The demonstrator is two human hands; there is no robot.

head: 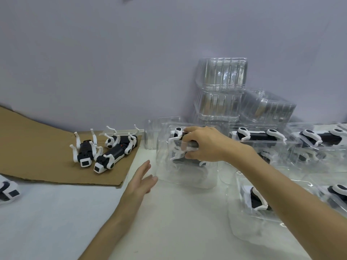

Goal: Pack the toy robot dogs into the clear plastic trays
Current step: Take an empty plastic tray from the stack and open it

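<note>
White table [56,222]; right hand [204,145] grips one black-and-white toy robot dog [178,131] inside centre clear plastic tray [187,177]; left hand [140,181] splayed, empty, beside it; three loose dogs [85,151] on brown cardboard sheet [37,147].

Three toy dogs [85,151] lie on a cardboard sheet [37,156] at the left of the table [56,222]. Right of it stands a tray [187,177] holding a dog [178,131], with empty trays [221,76] stacked behind and filled trays [293,158] further right
</note>
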